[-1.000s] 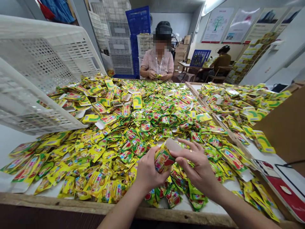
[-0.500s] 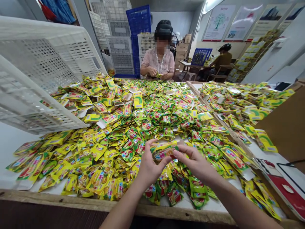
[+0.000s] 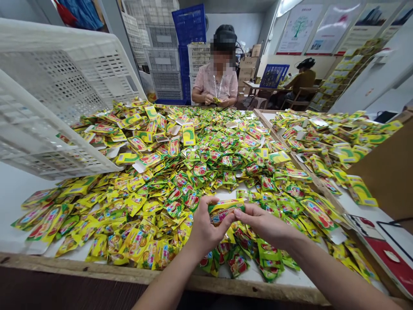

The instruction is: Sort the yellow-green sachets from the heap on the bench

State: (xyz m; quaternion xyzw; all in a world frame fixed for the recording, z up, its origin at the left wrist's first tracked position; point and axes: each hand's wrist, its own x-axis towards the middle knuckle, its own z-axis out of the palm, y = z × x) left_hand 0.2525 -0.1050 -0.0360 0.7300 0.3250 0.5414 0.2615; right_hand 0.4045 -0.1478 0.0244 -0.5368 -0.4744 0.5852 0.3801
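Note:
A yellow and green printed packet (image 3: 225,210) is held flat between both my hands, just above the table's near edge. My left hand (image 3: 205,228) pinches its left end with thumb and curled fingers. My right hand (image 3: 263,224) grips its right end, fingers closed on it. Under and around my hands lies a broad heap of similar small sachets (image 3: 200,163) in yellow, green and red, spread over the white table (image 3: 13,189).
A tipped white plastic crate (image 3: 54,99) rests at the left. A second tray of packets (image 3: 332,137) and a brown board (image 3: 387,168) stand on the right. A person (image 3: 217,77) sits opposite handling packets; another sits farther back. Stacked crates (image 3: 174,47) fill the rear.
The packet has gone from upright with its white flap raised to lying flat between my hands. Both hands have dropped a little nearer the table edge.

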